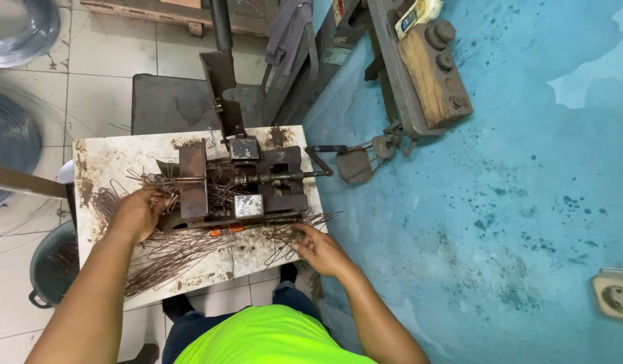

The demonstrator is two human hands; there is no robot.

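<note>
the left hand (pixel 139 212) lay fingers curled on straight wires (pixel 170 253) beside the rusty bending jig (pixel 241 185); the right hand (pixel 318 246) apparently pinched bent wire pieces (pixel 291 232) (a small heap), many straight ones left.

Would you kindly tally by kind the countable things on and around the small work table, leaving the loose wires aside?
Hands: 2, left hand and right hand, both on bent wire pieces
Metal bending jig: 1
Work table: 1
Bucket: 1
Wire coils: 2
Total: 7
</note>
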